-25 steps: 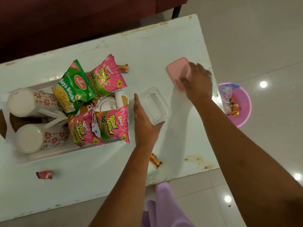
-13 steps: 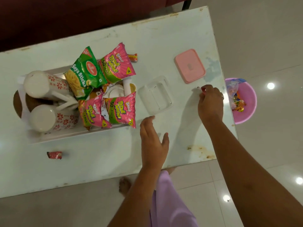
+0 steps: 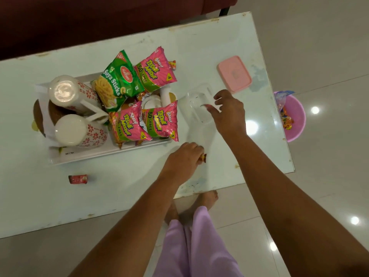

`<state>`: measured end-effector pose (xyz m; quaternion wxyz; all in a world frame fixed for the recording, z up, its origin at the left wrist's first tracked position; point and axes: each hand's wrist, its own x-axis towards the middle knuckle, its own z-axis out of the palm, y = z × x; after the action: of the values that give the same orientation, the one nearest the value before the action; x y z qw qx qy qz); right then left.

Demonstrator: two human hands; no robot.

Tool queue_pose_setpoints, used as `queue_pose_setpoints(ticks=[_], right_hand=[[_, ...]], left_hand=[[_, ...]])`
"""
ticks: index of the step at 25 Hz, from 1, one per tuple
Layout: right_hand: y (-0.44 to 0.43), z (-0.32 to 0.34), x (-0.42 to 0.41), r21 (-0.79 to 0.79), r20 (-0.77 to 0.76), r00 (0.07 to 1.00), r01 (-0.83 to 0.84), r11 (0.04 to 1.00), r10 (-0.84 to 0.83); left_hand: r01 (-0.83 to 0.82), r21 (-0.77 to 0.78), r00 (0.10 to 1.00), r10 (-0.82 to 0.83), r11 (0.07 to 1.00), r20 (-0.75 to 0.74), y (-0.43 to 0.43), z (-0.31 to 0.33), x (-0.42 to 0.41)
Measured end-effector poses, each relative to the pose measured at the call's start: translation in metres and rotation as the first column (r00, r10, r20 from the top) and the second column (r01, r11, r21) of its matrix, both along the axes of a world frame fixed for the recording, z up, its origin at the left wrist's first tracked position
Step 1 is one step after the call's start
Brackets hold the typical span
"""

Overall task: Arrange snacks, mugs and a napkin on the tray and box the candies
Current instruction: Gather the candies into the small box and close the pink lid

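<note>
Right hand (image 3: 227, 111) hovers over the clear box (image 3: 196, 104), its fingers spread and loosely curled, with a small reddish candy (image 3: 205, 106) at the fingertips above the box's opening; whether the fingers grip it I cannot tell. Left hand (image 3: 182, 159) rests knuckles-up on the surface (image 3: 119, 192) near its front edge, fingers curled shut around a gold-and-red wrapped candy (image 3: 203, 157) whose end pokes out at the fingertips. The clear box sits open on the surface just beside the right end of the white tray (image 3: 103, 155). Its pink lid (image 3: 234, 74) lies flat toward the far right corner, apart from the box. On the tray, two flower-patterned mugs (image 3: 77, 114) stand at the left end on a white napkin (image 3: 46, 120), and a green Soya Sticks packet (image 3: 116, 82) and three pink Tedhe Medhe packets (image 3: 157, 121) fill the right part. One red candy (image 3: 78, 179) lies alone on the surface in front of the tray's left end, and another (image 3: 172, 64) shows behind the far pink packet. A pink bin (image 3: 295, 116) stands on the floor past the right edge.
</note>
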<state>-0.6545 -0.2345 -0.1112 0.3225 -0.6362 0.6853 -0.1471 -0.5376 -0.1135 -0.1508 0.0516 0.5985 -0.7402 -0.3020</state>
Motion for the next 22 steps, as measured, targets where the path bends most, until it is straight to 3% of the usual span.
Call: queue_pose_setpoints(ticks=[2,4,6,8,10,13,14,16,19,22], right_hand=[[0.004,0.004,-0.001,-0.026,0.051,0.995,0.091,0.995,-0.09],[0.011,0.011,-0.002,0.001,0.17,0.96,0.225,0.974,-0.222],[0.021,0.02,-0.003,0.213,0.394,0.856,0.271,0.939,-0.336],[0.031,0.029,-0.003,0.414,0.555,0.754,0.116,0.903,-0.351],[0.035,0.029,-0.001,0.408,0.632,0.718,0.012,0.913,-0.292],[0.023,0.025,0.004,0.368,0.674,0.647,0.125,0.921,-0.357],[0.017,0.021,0.005,0.354,0.638,0.666,0.193,0.915,-0.387],[0.003,0.012,0.006,0.255,0.454,0.797,0.311,0.916,-0.397],[-0.001,0.005,0.016,0.037,0.121,0.959,0.254,0.966,-0.257],[0.015,0.007,0.038,-0.081,0.14,0.958,0.262,0.962,-0.25]], left_hand=[[-0.313,-0.036,0.921,0.294,0.949,-0.256,-0.001,0.015,-0.001],[-0.58,0.078,0.691,0.541,0.811,-0.479,-0.008,0.031,-0.003],[-0.684,0.288,0.421,0.685,0.67,-0.595,-0.024,0.043,-0.006],[-0.686,0.427,0.25,0.741,0.59,-0.623,-0.042,0.052,-0.008],[-0.696,0.432,0.26,0.762,0.574,-0.594,-0.058,0.059,-0.009],[-0.728,0.419,0.297,0.8,0.543,-0.522,-0.074,0.064,-0.002],[-0.727,0.42,0.311,0.806,0.544,-0.504,-0.078,0.066,0.001],[-0.72,0.406,0.342,0.798,0.562,-0.497,-0.082,0.071,0.006],[-0.74,0.349,0.335,0.766,0.574,-0.549,-0.069,0.079,0.016],[-0.767,0.386,0.213,0.771,0.512,-0.601,-0.038,0.081,0.04]])
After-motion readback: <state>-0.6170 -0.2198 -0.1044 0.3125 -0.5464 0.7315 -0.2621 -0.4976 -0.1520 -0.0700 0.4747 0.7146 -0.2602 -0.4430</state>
